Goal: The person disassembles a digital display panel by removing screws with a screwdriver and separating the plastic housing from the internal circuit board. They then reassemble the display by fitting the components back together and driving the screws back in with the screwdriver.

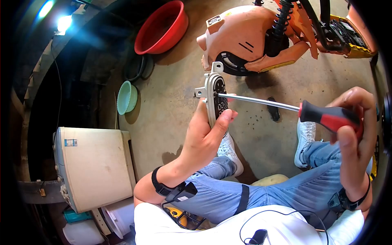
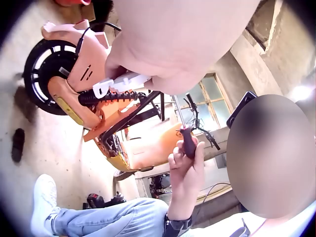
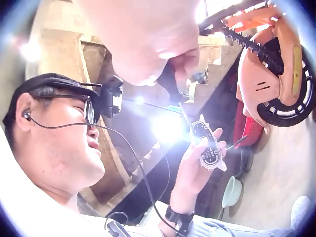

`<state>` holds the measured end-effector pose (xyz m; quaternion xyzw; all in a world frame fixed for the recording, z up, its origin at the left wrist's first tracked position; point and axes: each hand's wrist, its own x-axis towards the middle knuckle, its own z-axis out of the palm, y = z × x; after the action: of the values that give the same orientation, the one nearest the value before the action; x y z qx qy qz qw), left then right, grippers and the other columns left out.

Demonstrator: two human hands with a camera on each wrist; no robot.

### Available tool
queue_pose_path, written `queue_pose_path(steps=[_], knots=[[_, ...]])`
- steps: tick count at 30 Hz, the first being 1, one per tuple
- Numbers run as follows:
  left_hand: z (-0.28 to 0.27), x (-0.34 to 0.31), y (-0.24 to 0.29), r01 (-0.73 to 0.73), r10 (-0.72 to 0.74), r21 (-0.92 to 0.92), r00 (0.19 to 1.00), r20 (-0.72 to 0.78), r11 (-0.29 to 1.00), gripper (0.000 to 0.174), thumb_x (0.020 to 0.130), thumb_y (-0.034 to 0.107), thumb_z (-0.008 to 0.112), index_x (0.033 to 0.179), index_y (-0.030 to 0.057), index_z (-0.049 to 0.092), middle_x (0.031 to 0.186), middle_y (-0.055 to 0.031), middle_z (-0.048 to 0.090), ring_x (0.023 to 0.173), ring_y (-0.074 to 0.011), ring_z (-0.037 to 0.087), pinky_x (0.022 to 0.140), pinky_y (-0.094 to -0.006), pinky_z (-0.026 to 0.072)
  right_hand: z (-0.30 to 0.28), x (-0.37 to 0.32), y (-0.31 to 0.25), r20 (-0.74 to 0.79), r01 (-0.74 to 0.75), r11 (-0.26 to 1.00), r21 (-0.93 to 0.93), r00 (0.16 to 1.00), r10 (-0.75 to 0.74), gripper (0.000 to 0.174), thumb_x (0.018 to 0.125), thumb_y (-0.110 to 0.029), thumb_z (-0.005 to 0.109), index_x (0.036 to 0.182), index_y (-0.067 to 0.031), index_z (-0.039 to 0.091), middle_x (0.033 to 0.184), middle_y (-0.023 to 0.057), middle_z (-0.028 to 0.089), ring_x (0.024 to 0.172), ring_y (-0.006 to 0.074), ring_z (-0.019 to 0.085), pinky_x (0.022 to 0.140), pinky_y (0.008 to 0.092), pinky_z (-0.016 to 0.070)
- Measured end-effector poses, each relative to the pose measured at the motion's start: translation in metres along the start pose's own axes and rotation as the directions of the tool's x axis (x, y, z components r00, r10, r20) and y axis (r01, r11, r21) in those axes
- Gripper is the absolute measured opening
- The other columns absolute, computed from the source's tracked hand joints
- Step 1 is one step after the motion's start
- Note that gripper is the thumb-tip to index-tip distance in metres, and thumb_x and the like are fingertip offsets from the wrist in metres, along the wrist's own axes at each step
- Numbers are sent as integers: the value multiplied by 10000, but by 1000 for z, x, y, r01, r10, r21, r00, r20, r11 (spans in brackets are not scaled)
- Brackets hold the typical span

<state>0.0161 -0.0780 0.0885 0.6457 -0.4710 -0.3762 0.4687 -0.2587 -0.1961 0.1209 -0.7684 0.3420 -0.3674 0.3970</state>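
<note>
In the head view my left hand (image 1: 204, 136) holds up an oval white-rimmed panel (image 1: 210, 98), thumb across its lower front. The panel has a black face with white markings and white mounting tabs with holes. My right hand (image 1: 355, 122) grips the black-and-red handle of a screwdriver (image 1: 332, 117). Its metal shaft points left, with the tip at the panel's black face. The right wrist view shows the panel's face (image 3: 206, 143) and the left hand (image 3: 190, 170) around its side. From the left wrist view the panel (image 2: 121, 84) is mostly hidden by the hand.
An orange scooter body (image 1: 245, 34) with its wheel stands ahead. A red basin (image 1: 163, 28) and a pale green bowl (image 1: 127, 98) are on the floor to the left, near a cream-coloured appliance (image 1: 96, 163). A dark elongated object (image 1: 273, 109) lies between the feet.
</note>
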Motion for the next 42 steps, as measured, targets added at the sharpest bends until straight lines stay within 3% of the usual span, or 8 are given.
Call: queue_pose_path(steps=[3,9,15,18,20,23,39,42], knots=[[2,-2,1,-5,5,-13,1000,-4,1000,271,1023,128,514,1241,-29,471,1212,-133,618,974,-151,632,883,-306,510,-9,-3,10,126,-92,995,27,988,88,639,999,-603,379,1274,-29,435,859,33,537,630,31,518,469,148,350],[-1,0,2,50,-51,-48,998,-24,998,285,1019,132,526,1252,-26,483,1124,-127,644,949,-141,626,860,-294,503,23,4,-1,-98,47,992,121,995,-35,765,889,-577,617,1357,-28,363,877,55,543,702,84,510,647,221,428],[1,0,3,97,-93,-87,995,47,991,287,1028,133,517,1262,-27,476,1164,-109,627,950,-134,625,858,-289,506,-3,0,7,31,47,993,-105,999,-44,566,985,-550,477,1262,-58,429,875,51,551,617,28,495,509,144,337],[2,0,2,90,-88,-86,996,27,992,281,1030,133,515,1256,-29,478,1164,-105,624,947,-135,625,860,-288,507,-3,-2,3,142,-154,984,85,980,141,613,966,-588,490,1268,-57,432,896,63,556,692,59,548,558,159,394],[1,0,2,81,-81,-70,997,8,994,279,1028,133,518,1252,-29,480,1139,-105,630,944,-135,625,860,-290,507,7,2,3,34,108,988,-113,994,-105,624,950,-602,515,1221,-40,482,937,84,567,790,102,588,629,192,452],[-2,1,0,71,-71,-65,997,-1,995,278,1028,140,522,1248,-27,486,1069,-98,640,934,-137,625,855,-293,506,3,3,1,148,58,998,-29,988,-53,603,945,-588,535,1153,-22,539,971,99,573,881,139,602,690,225,483],[-11,13,-3,25,-28,-135,999,-21,991,275,1013,133,524,1251,-4,514,1152,-97,631,901,-105,617,822,-272,509,6,4,2,123,-21,989,146,992,3,364,948,-328,648,1122,-10,615,865,19,604,650,19,520,553,168,388],[-35,22,-3,154,-187,-420,981,-40,894,371,1018,215,502,1301,-25,495,1246,-127,620,959,-158,652,884,-312,527,3,5,-1,-164,60,995,81,985,-46,379,969,-337,618,1188,-28,602,847,21,607,665,37,531,561,169,397]])
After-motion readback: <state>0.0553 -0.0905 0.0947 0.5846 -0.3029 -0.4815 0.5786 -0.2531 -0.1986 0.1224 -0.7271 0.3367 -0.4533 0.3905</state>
